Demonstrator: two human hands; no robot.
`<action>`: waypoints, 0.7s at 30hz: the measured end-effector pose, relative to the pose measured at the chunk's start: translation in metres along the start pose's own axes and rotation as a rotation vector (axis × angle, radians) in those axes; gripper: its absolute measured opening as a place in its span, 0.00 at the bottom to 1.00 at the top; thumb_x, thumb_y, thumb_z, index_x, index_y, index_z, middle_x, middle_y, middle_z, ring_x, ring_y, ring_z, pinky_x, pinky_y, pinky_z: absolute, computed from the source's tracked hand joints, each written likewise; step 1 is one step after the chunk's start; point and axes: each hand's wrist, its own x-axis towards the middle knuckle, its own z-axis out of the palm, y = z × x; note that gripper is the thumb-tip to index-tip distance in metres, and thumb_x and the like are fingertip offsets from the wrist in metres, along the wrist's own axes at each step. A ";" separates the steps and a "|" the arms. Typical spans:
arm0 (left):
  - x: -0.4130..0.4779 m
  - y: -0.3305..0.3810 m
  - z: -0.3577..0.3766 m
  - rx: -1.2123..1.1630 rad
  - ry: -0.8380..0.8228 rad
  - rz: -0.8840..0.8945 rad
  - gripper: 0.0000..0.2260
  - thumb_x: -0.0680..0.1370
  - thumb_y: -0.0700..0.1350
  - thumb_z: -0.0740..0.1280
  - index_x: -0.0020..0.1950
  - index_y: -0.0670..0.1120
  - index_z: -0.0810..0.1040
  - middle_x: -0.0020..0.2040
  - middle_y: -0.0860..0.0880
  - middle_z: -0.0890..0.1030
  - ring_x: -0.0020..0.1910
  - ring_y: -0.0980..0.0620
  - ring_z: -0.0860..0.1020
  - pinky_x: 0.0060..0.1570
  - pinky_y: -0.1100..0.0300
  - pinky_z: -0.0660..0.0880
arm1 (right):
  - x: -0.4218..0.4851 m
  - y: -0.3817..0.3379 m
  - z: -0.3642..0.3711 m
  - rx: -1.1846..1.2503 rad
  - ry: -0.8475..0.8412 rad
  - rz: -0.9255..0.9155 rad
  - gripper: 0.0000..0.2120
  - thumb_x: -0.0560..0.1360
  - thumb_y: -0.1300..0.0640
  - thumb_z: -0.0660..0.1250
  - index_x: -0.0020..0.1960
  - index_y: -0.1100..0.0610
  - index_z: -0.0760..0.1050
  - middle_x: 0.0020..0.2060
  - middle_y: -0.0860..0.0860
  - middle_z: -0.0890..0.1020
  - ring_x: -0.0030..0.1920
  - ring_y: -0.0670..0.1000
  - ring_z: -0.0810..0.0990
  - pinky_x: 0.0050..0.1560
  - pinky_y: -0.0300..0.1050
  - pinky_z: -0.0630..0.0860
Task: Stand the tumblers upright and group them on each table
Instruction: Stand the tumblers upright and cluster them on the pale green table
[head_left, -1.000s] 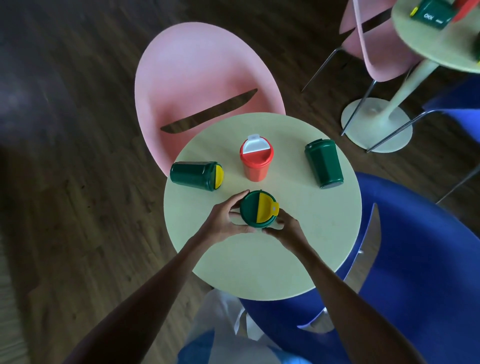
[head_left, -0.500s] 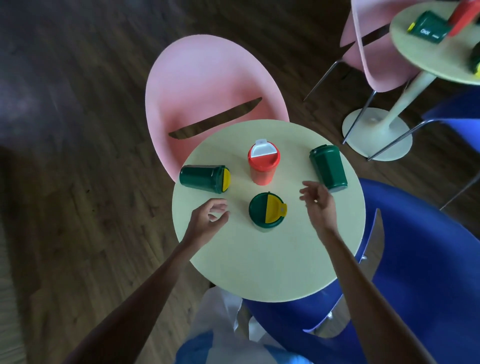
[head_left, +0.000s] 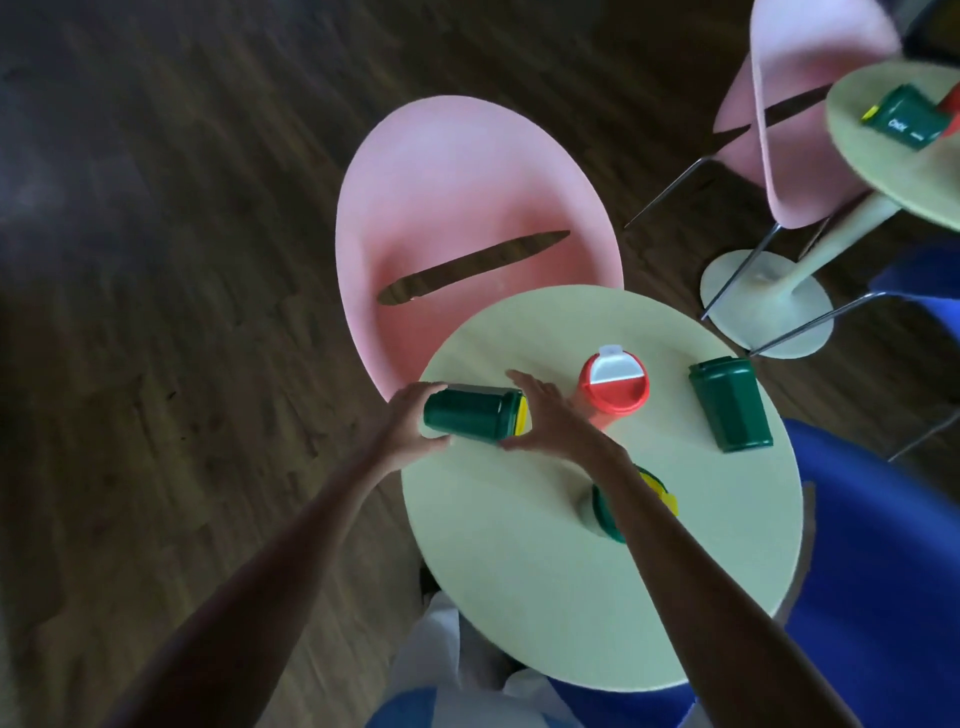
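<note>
On the round pale-green table a green tumbler with a yellow lid lies on its side at the left edge. My left hand wraps its base end and my right hand presses against its lid end. A red tumbler with a white flap stands upright behind them. Another green tumbler with a yellow lid stands upright, partly hidden under my right forearm. A third green tumbler lies on its side at the right.
A pink chair stands behind the table and a blue chair to the right. At the top right a second round table carries a green tumbler lying down, with another pink chair beside it. Dark wooden floor all around.
Both hands left the upright green tumbler in the middle and moved left to the lying green tumbler, closing on its two ends. The camera view shifted left and nearer.
</note>
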 end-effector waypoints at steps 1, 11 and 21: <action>0.006 -0.007 -0.001 0.005 -0.025 0.025 0.31 0.66 0.43 0.75 0.68 0.41 0.70 0.63 0.43 0.74 0.63 0.44 0.72 0.65 0.50 0.69 | 0.009 0.003 0.004 -0.033 -0.035 0.036 0.49 0.64 0.50 0.77 0.76 0.54 0.52 0.73 0.54 0.63 0.73 0.57 0.58 0.69 0.56 0.61; 0.048 -0.038 -0.005 0.034 -0.257 0.119 0.31 0.68 0.40 0.75 0.68 0.39 0.70 0.65 0.41 0.73 0.64 0.44 0.72 0.64 0.46 0.70 | 0.037 0.026 0.022 0.002 -0.041 0.124 0.44 0.58 0.54 0.79 0.69 0.53 0.61 0.63 0.52 0.71 0.65 0.54 0.68 0.61 0.50 0.68; 0.057 -0.011 -0.049 -0.519 -0.178 0.006 0.30 0.64 0.51 0.74 0.64 0.48 0.73 0.60 0.47 0.79 0.57 0.50 0.80 0.57 0.56 0.77 | 0.012 -0.025 -0.048 0.521 0.258 -0.009 0.44 0.63 0.61 0.78 0.71 0.46 0.59 0.63 0.49 0.69 0.64 0.50 0.70 0.63 0.43 0.69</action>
